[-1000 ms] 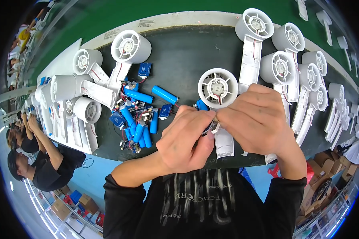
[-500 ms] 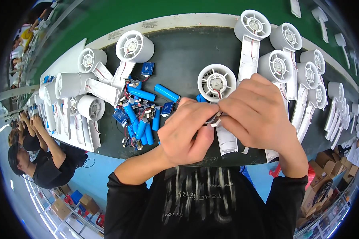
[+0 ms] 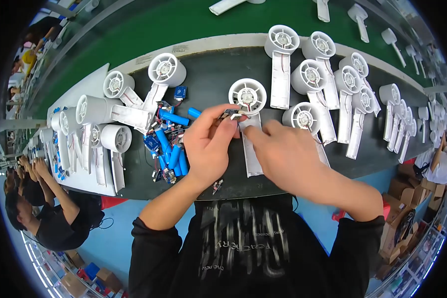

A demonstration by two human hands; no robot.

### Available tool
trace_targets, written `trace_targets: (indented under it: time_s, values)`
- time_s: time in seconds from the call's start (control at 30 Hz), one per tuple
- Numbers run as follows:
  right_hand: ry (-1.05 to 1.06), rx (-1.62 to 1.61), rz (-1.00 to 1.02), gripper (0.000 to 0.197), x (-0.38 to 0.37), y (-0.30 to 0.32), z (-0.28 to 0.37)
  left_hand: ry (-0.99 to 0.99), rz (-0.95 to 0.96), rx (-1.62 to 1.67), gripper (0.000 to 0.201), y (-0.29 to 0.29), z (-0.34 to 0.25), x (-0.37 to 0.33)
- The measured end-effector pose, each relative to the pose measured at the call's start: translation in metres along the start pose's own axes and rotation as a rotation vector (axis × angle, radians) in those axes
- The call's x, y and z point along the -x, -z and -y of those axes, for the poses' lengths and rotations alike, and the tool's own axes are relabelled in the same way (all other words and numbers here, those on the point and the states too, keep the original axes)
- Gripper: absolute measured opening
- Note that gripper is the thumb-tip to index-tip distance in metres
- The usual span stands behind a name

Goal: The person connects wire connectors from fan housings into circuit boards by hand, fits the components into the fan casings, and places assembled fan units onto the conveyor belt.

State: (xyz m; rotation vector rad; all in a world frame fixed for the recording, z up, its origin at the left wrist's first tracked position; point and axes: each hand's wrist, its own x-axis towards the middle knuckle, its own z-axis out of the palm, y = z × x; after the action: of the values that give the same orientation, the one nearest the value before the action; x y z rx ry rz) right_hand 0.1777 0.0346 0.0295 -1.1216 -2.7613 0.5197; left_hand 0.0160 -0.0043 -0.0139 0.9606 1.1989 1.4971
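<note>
My left hand (image 3: 208, 143) pinches a small dark circuit board (image 3: 230, 113). My right hand (image 3: 283, 155) is curled and hides part of the handle (image 3: 252, 161) of a round white plastic fan (image 3: 247, 96); I can't tell if it holds anything. The fan lies on the flat dark table (image 3: 208, 72), over a blue floor (image 3: 126, 223). Blue tube batteries (image 3: 175, 156) pile up left, more white fans (image 3: 310, 77) right.

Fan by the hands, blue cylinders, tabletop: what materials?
Fan: likely moulded plastic, satin white; thin, even spokes. Blue cylinders: slightly glossy, probably plastic-wrapped; smooth, uniform colour, core hidden. Tabletop: dark, matte, perhaps rubber; dull, even surface, though laminate possible.
</note>
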Motion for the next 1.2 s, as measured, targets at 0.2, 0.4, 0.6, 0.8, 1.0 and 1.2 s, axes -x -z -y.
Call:
trace_targets:
  time_s: [0.2, 0.4, 0.6, 0.8, 1.0, 1.2]
  values:
    - [0.027, -0.391, -0.251, 0.008, -0.039, 0.009, -0.011, -0.001, -0.043, -0.129, 0.019, 0.012, -0.047, -0.028]
    - [0.104, -0.303, -0.43, 0.017, -0.186, 0.03, 0.02, -0.271, -0.133, -0.399, 0.015, 0.081, -0.111, -0.159]
    - [-0.161, -0.353, -0.486, 0.02, -0.344, -0.033, 0.005, 0.072, -0.288, -0.618, 0.016, 0.159, -0.081, -0.295]
    - [0.021, -0.031, -0.332, 0.024, -0.35, -0.037, -0.013, 0.27, -0.264, -0.65, 0.016, 0.215, -0.027, -0.327]
    - [0.47, 0.108, -0.276, 0.027, -0.276, 0.006, -0.109, 0.246, 0.466, -0.103, 0.021, 0.223, -0.098, -0.309]
    - [0.172, 0.321, -0.068, 0.03, -0.259, 0.008, -0.092, -0.452, 0.41, -1.267, 0.028, 0.068, -0.141, -0.149]
